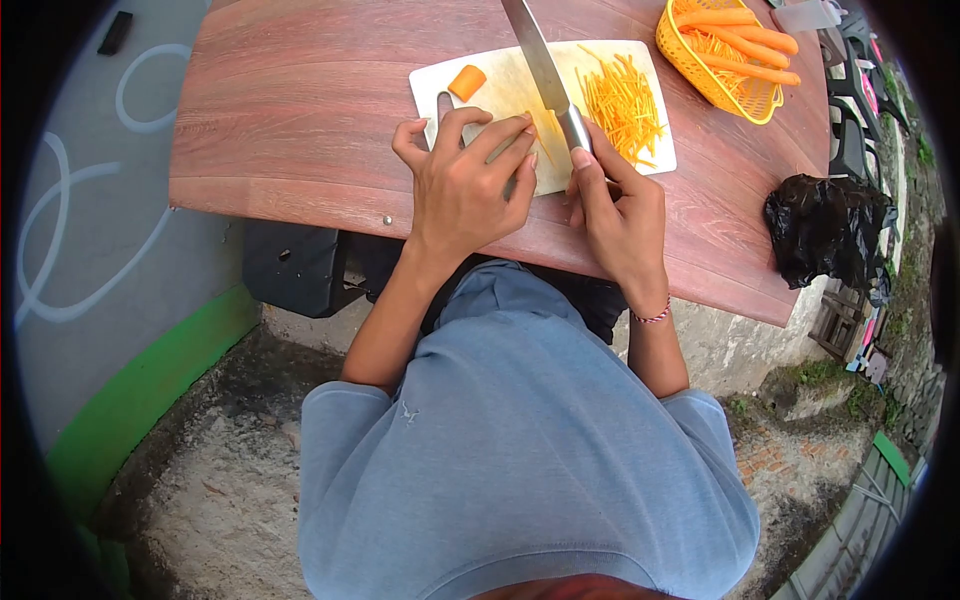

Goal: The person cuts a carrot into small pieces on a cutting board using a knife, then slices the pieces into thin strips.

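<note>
A white cutting board (555, 57) lies on the wooden table. My right hand (618, 205) is wrapped round the handle of a kitchen knife (540, 62), its blade angled up and away over the board. Bent over the board, my left hand (468, 180) presses its fingertips onto thin carrot slices (546, 132) just left of the knife; the fingers partly cover them. To the right of the blade is a pile of shredded carrot strips (622, 105). A short carrot chunk (467, 82) rests at the board's upper left, beyond my left fingers.
A yellow plastic basket (690, 68) with several carrots (755, 45) and shreds stands at the table's far right. A black plastic bag (822, 230) hangs by the right edge. The reddish wooden table (300, 120) curves around the board. A dark stool (290, 268) is under its left side.
</note>
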Motion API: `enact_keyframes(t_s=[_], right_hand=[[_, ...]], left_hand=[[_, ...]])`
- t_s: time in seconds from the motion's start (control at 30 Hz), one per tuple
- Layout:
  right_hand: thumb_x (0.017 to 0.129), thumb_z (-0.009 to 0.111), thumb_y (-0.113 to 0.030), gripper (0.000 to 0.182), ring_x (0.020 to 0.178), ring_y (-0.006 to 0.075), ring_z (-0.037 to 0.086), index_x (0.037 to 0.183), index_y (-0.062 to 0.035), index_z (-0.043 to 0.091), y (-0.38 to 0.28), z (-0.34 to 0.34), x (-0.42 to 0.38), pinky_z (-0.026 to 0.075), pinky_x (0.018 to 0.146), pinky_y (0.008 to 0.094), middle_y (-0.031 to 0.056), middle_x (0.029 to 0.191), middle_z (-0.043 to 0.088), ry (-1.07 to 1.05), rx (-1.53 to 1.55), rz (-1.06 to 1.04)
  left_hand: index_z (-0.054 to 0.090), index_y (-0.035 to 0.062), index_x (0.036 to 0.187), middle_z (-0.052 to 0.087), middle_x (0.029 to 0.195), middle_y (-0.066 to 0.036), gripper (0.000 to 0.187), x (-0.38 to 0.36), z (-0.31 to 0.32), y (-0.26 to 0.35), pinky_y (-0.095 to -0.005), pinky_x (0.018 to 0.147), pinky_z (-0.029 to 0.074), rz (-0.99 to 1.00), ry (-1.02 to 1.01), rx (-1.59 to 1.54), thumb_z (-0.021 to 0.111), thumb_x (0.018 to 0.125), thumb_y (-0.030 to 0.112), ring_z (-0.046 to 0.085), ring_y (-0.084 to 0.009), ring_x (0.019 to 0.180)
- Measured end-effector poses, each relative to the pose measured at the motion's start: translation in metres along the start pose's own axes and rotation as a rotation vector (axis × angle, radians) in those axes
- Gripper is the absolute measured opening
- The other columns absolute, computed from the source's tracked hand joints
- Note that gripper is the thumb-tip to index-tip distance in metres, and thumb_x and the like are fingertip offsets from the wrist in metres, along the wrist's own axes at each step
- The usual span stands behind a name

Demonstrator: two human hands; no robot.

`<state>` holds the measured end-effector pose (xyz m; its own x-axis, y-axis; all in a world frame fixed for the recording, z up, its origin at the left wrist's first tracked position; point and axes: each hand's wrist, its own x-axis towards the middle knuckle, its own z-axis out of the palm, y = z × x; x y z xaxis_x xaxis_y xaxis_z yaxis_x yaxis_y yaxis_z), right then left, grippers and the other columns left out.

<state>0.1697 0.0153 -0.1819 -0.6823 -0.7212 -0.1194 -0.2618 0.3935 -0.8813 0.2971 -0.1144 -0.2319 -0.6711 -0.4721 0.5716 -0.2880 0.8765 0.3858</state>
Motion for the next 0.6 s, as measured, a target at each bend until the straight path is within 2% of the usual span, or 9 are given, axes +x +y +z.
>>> enact_keyframes(t_s=[0.17, 0.33, 0.4, 0.53, 0.6], right_hand=[[0.107, 0.066, -0.018, 0.040, 0.061, 0.0096, 0.051, 0.142, 0.0020, 0.066, 0.000, -0.001, -0.018, 0.048, 0.060, 0.0307, 0.0121, 0.067, 0.059, -0.029, 0.030, -0.032], [0.106, 0.067, -0.017, 0.039, 0.062, 0.0087, 0.050, 0.140, 0.0025, 0.067, 0.004, 0.001, -0.026, 0.048, 0.059, 0.0302, 0.0119, 0.068, 0.059, -0.024, 0.026, -0.023], [0.106, 0.067, -0.016, 0.039, 0.063, 0.0085, 0.050, 0.140, 0.0027, 0.067, 0.003, 0.001, -0.028, 0.048, 0.060, 0.0302, 0.0121, 0.069, 0.059, -0.019, 0.021, -0.026], [0.105, 0.068, -0.014, 0.039, 0.065, 0.0075, 0.051, 0.139, 0.0034, 0.068, 0.002, 0.001, -0.031, 0.049, 0.061, 0.0294, 0.0152, 0.074, 0.064, -0.019, 0.024, -0.011], [0.105, 0.068, -0.014, 0.038, 0.066, 0.0073, 0.052, 0.139, 0.0037, 0.068, 0.002, 0.001, -0.032, 0.049, 0.062, 0.0292, 0.0166, 0.076, 0.066, -0.012, 0.035, -0.022]], left_hand=[[0.084, 0.0130, 0.103, 0.078, 0.117, 0.008, 0.020, -0.001, 0.001, -0.001, -0.0566, 0.104, 0.025, 0.005, 0.008, 0.003, 0.076, 0.088, 0.024, 0.062, -0.0182, 0.112], [0.084, 0.0125, 0.104, 0.078, 0.117, 0.008, 0.021, 0.000, 0.001, 0.000, -0.0563, 0.104, 0.025, 0.008, 0.013, 0.009, 0.076, 0.088, 0.024, 0.062, -0.0182, 0.112], [0.085, 0.0156, 0.106, 0.078, 0.119, 0.009, 0.021, 0.000, -0.001, 0.001, -0.0510, 0.106, 0.025, -0.006, -0.012, 0.023, 0.078, 0.087, 0.022, 0.064, -0.0183, 0.112], [0.085, 0.0155, 0.106, 0.078, 0.119, 0.009, 0.021, 0.000, -0.001, 0.001, -0.0516, 0.106, 0.024, -0.016, -0.015, 0.000, 0.078, 0.087, 0.022, 0.063, -0.0183, 0.112], [0.084, 0.0118, 0.104, 0.077, 0.117, 0.007, 0.022, -0.002, 0.002, -0.001, -0.0566, 0.105, 0.025, -0.003, 0.008, -0.014, 0.075, 0.088, 0.025, 0.062, -0.0179, 0.113]])
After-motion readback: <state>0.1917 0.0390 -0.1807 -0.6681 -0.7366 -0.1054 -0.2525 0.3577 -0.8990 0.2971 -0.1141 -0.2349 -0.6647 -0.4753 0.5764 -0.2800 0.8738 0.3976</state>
